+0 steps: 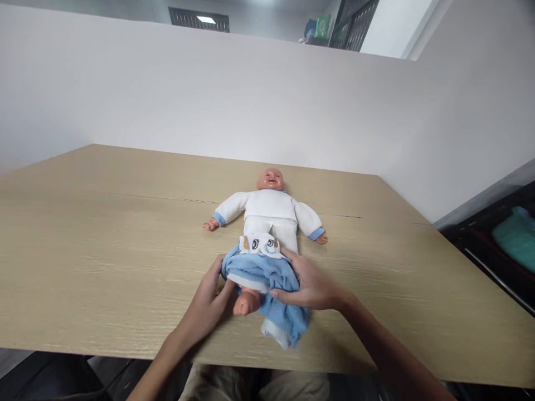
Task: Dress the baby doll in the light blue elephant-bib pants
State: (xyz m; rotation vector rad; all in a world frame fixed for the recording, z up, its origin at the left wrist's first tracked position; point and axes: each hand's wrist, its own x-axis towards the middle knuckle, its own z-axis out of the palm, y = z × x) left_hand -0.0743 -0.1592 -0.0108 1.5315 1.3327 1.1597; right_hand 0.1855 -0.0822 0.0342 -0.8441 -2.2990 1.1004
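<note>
Head camera: a doll in a white outfit lies on its back on the counter, its head away from the person and its legs towards them. Blue trousers are bunched around the doll's lower legs, with a white patch bearing two embroidered eyes on the side nearest the doll's waist. One bare foot sticks out past a white-edged opening; the bunched cloth covers the doll's other foot, and a loose trouser leg with a white cuff trails on the person's side of the doll.

The left hand is beside that foot, its fingers pinching the cloth's edge, some of them hidden behind it. The right hand, slightly blurred, grips the trousers on the opposite side of the doll's legs, thumb in front.

Beyond the doll's head, a pale wall rises behind the counter, and over its top a green package shows in the distance. Well to the doll's right, as the camera sees it, a dark container with green cloth in it stands past the counter's edge.
</note>
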